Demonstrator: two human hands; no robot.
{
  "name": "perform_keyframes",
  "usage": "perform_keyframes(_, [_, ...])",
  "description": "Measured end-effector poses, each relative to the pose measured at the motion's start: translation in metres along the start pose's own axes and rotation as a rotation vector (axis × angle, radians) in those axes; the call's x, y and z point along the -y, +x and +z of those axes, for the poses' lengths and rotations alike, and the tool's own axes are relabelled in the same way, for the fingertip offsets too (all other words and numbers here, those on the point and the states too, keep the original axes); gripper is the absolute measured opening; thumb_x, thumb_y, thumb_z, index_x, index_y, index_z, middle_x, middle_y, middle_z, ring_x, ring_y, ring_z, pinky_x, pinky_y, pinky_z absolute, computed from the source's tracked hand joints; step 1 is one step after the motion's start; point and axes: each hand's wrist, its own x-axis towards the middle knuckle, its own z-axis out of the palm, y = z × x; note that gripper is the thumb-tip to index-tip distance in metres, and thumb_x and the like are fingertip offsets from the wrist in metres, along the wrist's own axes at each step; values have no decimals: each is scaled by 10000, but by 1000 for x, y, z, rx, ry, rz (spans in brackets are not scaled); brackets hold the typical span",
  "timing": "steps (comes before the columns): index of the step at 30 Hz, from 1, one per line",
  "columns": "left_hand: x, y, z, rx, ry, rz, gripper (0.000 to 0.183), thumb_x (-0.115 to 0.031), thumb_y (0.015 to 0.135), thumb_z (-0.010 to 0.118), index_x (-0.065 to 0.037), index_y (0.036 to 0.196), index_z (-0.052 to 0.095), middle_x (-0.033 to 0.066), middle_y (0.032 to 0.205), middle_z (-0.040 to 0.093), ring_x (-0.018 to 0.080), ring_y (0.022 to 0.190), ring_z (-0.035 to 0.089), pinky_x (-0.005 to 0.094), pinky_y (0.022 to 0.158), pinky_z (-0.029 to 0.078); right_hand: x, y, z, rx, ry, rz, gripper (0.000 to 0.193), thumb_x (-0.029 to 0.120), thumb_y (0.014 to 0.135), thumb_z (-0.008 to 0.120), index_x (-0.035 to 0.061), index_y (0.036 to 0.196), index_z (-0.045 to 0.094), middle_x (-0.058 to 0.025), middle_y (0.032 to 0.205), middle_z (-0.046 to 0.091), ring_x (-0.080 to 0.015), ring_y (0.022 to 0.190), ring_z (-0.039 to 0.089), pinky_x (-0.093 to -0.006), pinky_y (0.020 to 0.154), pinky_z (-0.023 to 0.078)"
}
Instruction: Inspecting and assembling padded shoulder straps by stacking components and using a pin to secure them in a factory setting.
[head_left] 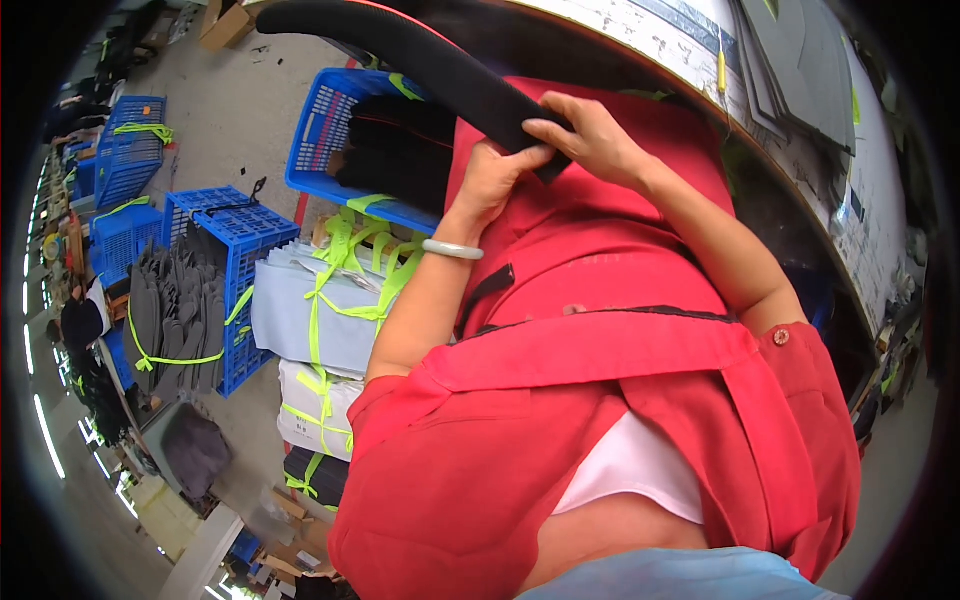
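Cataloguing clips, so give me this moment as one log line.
Left hand: holds black strip; right hand: holds same strip; grip: near end; beneath: red apron; left: blue crate

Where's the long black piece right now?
The long black piece is at upper centre in the head view, its lower end held by the left hand and right hand over the red apron, slanting up-left past the blue crate.

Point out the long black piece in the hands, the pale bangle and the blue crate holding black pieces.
Long black piece (pixel 425 62): head view, middle of its visible length.
Pale bangle (pixel 452 249): head view, front of its band.
Blue crate (pixel 320 125): head view, its left-hand mesh wall.
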Motion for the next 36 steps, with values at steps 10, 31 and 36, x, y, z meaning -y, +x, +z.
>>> perform_keyframes(10, [-66,22,-71,-327,-374,277,185,-23,853,657,-20,1038,639,105,981,680,246,928,661,388,888,538,39,-30,-34,376,168,179,326,273,930,629,-40,918,539,-47,705,476,-109,672,438,-290,616,405])
perform_keyframes(31, [-34,25,23,-287,-242,344,146,19,846,680,-2,988,654,61,963,659,149,847,638,273,814,517,36,23,-30,-83,59,-22,247,247,925,606,1,911,604,-72,680,548,-117,658,505,-288,631,441])
perform_keyframes(36, [-46,15,27,-229,-280,232,150,26,842,680,-1,988,662,47,941,664,139,817,632,262,787,512,26,22,-43,-4,129,76,231,232,960,576,22,866,559,33,701,462,-46,689,409,-228,616,383])
